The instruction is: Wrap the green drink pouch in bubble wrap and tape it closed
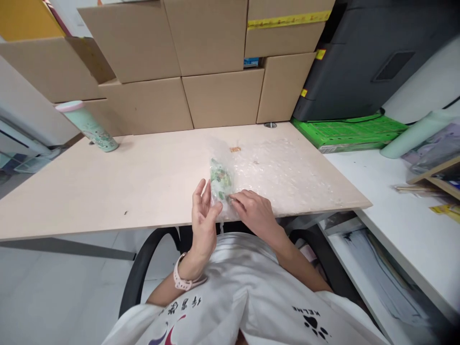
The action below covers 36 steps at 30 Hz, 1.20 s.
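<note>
The left hand [204, 223] has thumb and fingers apart at the left edge of the green packet [220, 179]; the right hand [256, 211] touches its lower right side with bent fingers, but I cannot tell if they pinch. The packet is between both hands, with bubble wrap [287, 175] to their right.

"KELME" [306, 311] w/ paw logo [315, 327] on wht shirt [258, 302]; other shirt chars [185, 305], ylw tape [289, 20] print illeg.

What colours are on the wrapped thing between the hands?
The wrapped thing is green and whitish, with small orange touches; head view shows it best.
</note>
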### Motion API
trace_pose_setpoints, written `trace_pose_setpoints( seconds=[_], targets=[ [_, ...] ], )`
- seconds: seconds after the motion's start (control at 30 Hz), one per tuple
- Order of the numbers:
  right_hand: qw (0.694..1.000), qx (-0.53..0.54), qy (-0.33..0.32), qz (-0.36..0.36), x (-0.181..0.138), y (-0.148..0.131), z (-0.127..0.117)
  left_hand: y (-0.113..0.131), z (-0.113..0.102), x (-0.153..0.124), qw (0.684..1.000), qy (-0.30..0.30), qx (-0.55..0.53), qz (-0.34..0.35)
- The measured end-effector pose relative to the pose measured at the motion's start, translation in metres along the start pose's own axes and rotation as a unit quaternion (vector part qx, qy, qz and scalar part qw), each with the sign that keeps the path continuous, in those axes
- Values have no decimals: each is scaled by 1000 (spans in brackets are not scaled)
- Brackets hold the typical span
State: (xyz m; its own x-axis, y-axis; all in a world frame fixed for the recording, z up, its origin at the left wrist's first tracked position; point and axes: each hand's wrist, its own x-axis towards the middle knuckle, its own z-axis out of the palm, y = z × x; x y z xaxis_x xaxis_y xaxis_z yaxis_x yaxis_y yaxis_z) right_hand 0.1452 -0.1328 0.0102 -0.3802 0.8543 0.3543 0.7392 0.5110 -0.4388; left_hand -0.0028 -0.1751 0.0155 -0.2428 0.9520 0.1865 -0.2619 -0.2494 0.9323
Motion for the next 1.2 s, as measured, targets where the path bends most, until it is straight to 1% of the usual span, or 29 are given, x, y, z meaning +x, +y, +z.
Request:
trace_pose_setpoints(
  seconds=[0.07, 0.13, 0.17, 0.23, 0.3, 0.37, 0.4, 0.47, 0.53, 0.57, 0.67, 0.73, 0.77, 0.83, 0.9, 0.97, 1.07, 1.13, 1.2],
  targets=[
    [999, -43, 9, -12, -3, -5, -2, -7, 2, -5, 998, -52, 34, 33],
    [997, -76, 24, -13, -7, -3, -3, -13, 6, -8, 987, -131, 82, 44],
    [996, -85, 28, -12, -9, 1, -4, -16, 9, -7, 977, -173, 115, 52],
    [996, -82, 24, -11, -14, 12, -3, -22, 18, -4, 942, -249, 205, 93],
    [998, -52, 15, -12, -20, 24, -1, -28, 28, 3, 894, -288, 306, 154],
    [1000, -19, 8, -10, -25, 35, 0, -34, 38, 8, 851, -297, 384, 202],
    [1000, -8, 3, -9, -28, 39, -2, -38, 42, 11, 836, -294, 411, 215],
    [1000, 9, -15, -15, -34, 45, -11, -44, 48, 13, 816, -281, 452, 226],
    [998, 28, -40, -32, -42, 51, -24, -49, 53, 14, 796, -272, 488, 233],
    [998, 33, -42, -36, -46, 55, -31, -51, 56, 14, 783, -268, 508, 238],
    [1000, 27, 4, -9, -55, 66, -46, -56, 64, 14, 730, -260, 578, 255],
    [999, 32, 34, 13, -56, 71, -49, -57, 70, 16, 696, -246, 619, 267],
    [998, 44, 35, 13, -56, 71, -48, -57, 72, 17, 684, -235, 635, 271],
    [997, 75, 17, -4, -54, 68, -46, -56, 76, 21, 665, -216, 660, 277],
    [995, 102, 0, -17, -53, 63, -44, -53, 76, 25, 649, -218, 675, 276],
    [992, 128, -5, -12, -55, 58, -45, -50, 74, 28, 635, -243, 683, 269],
    [987, 157, 15, 43, -58, 56, -51, -47, 68, 29, 625, -285, 676, 266],
    [981, 165, 62, 78, -57, 55, -53, -46, 64, 28, 635, -297, 660, 270],
    [977, 164, 119, 69, -52, 53, -51, -45, 61, 26, 659, -307, 634, 263]
  ],
)
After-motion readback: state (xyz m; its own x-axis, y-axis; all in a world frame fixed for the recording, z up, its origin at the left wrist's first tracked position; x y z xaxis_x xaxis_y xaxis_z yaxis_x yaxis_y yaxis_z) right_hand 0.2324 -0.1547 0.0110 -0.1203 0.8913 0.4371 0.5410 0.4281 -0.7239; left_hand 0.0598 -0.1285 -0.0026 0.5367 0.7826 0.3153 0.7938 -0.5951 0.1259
